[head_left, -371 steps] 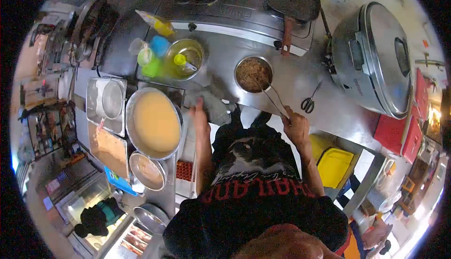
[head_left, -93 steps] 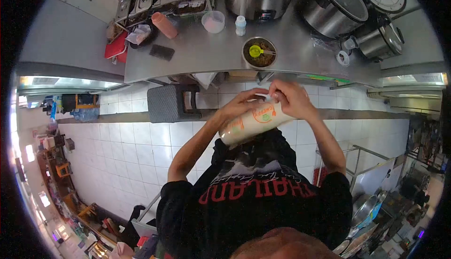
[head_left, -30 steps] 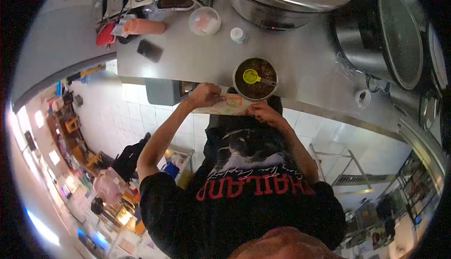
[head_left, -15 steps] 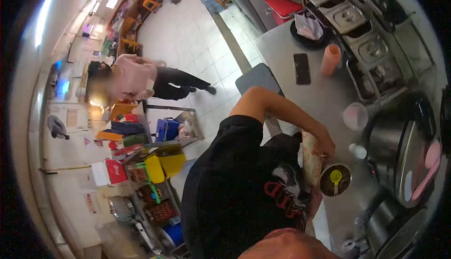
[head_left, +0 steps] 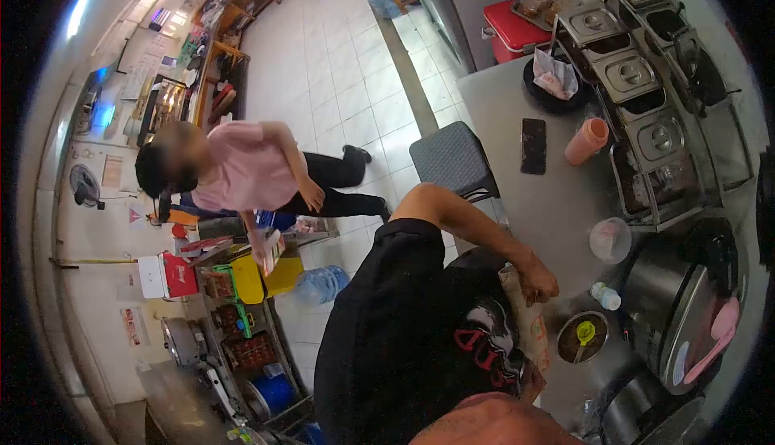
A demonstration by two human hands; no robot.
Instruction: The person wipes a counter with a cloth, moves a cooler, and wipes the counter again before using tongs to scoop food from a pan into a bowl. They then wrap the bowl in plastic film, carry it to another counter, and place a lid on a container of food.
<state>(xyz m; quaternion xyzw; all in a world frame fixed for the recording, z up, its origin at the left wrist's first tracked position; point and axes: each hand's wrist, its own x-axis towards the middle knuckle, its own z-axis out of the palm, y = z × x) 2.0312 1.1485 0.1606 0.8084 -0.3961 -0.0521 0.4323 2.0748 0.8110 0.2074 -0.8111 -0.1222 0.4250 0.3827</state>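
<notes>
My left hand hovers close to my waist by the counter edge, fingers curled in; whatever they enclose, if anything, is hidden. Just below it, a cream sheet with red print lies against my front; I cannot tell whether it is paper or cloth. A round metal bowl with dark brown contents sits on the counter, apart from my left hand. In it rests a yellow-green spoon. Only a bit of my right hand shows near my chin, with its fingers hidden.
The steel counter carries a phone, a pink-orange bottle, a clear plastic tub, a small white bottle and a large pot. Lidded steel pans line the back. A stool and a co-worker are behind.
My left hand has drawn back from the bowl toward my body. The bowl stays in place. The co-worker has turned and come nearer, holding something flat. The view has shifted slightly.
</notes>
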